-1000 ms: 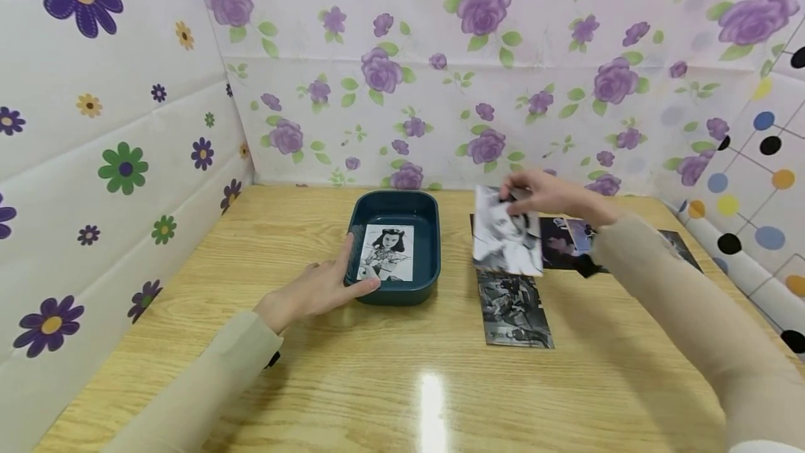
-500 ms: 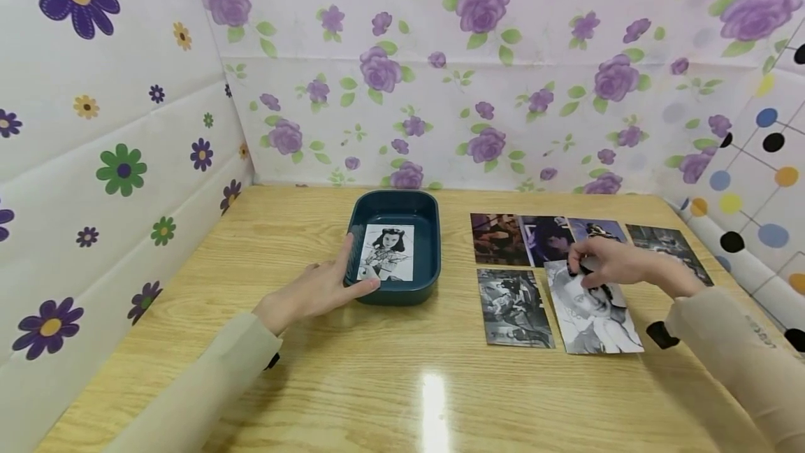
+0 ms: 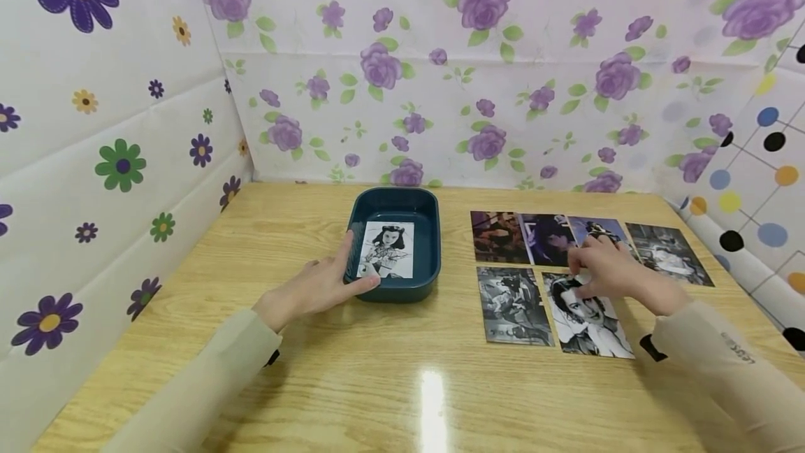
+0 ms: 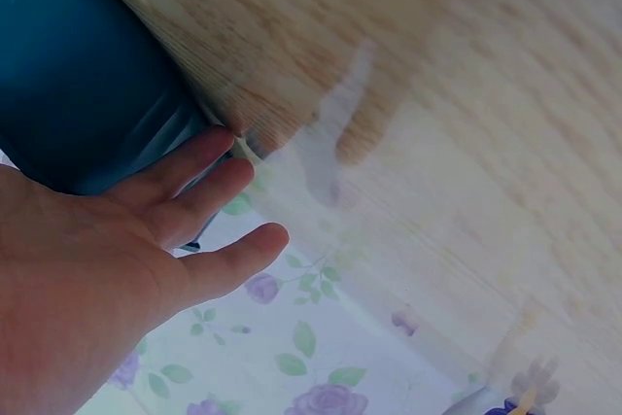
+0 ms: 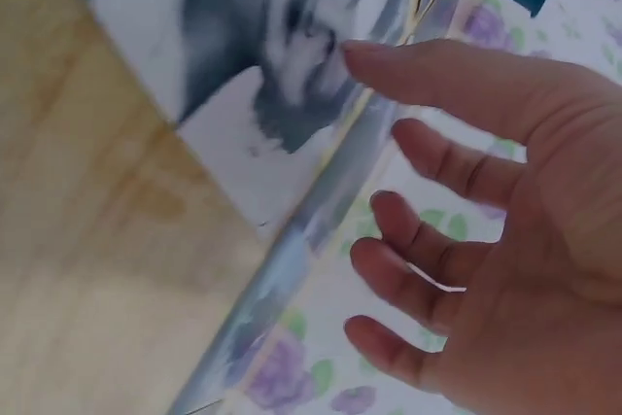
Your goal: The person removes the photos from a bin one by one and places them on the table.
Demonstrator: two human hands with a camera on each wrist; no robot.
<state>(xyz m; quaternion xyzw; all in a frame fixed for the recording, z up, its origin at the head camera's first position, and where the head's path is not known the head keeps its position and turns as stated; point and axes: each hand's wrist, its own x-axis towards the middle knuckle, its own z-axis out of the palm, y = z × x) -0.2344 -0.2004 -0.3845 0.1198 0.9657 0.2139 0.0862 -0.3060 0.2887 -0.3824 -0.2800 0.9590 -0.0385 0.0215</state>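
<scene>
My left hand (image 3: pixel 314 289) rests against the left side of a dark blue tray (image 3: pixel 405 293), thumb at its front corner. Its extended fingers lie along the tray's outer wall in the left wrist view. Inside the tray lies a black-and-white portrait photo (image 3: pixel 385 252) of a person. On the right, a second black-and-white portrait photo (image 3: pixel 588 324) is flat on the table, with my right hand (image 3: pixel 606 272) over its top edge. The right wrist view shows that hand's fingers (image 5: pixel 418 230) spread and loosely bent, thumb tip overlapping the photo.
A back row holds a reddish-brown photo (image 3: pixel 499 238), a purple photo (image 3: pixel 548 240), a blue photo (image 3: pixel 591 226) partly behind my right hand, and a grey photo (image 3: pixel 673 255). Another grey photo (image 3: pixel 516 306) lies left of the portrait. Patterned cloth walls (image 3: pixel 402 75) surround the wooden table (image 3: pixel 352 376).
My right hand has carried the portrait photo from over the back row down to the right, laid it beside the grey photo, and loosened its fingers. My left hand has stayed at the tray.
</scene>
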